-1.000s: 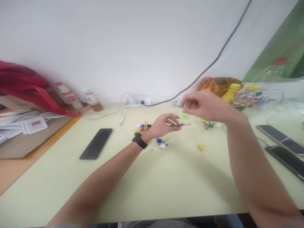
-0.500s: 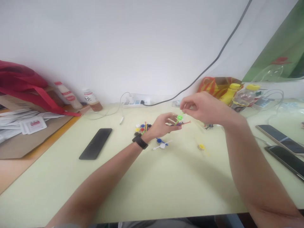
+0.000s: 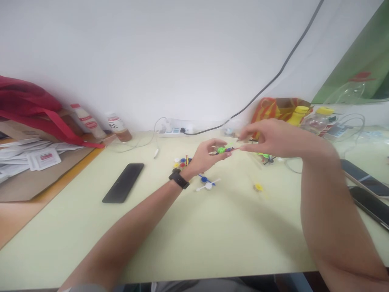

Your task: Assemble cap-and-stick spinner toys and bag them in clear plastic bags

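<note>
My left hand (image 3: pixel 209 156), with a black watch on the wrist, has its fingers curled around several small plastic arrow spinners. A bright green spinner (image 3: pixel 221 150) shows between thumb and fingers, with blue and red parts beside it. My right hand (image 3: pixel 267 138) hovers just to the right, thumb and fingers apart, and nothing shows clearly in it. Below the left hand lie a white arrow spinner (image 3: pixel 208 185) and a blue one (image 3: pixel 204 179). A yellow spinner (image 3: pixel 258 187) rests below the right hand. Black and green pieces (image 3: pixel 268 159) lie partly hidden under the right hand.
Colourful round pieces (image 3: pixel 182 163) are heaped behind the left wrist. A black phone (image 3: pixel 123 183) lies at the left, with two more phones (image 3: pixel 369 180) at the right. Bottles (image 3: pixel 118 127), a power strip (image 3: pixel 173 132) and a striped bag (image 3: pixel 264 109) stand along the wall.
The green spinner has gone down and left into my left hand's grasp, away from my right fingers. My right hand has shifted right, its thumb and fingers now wider apart.
</note>
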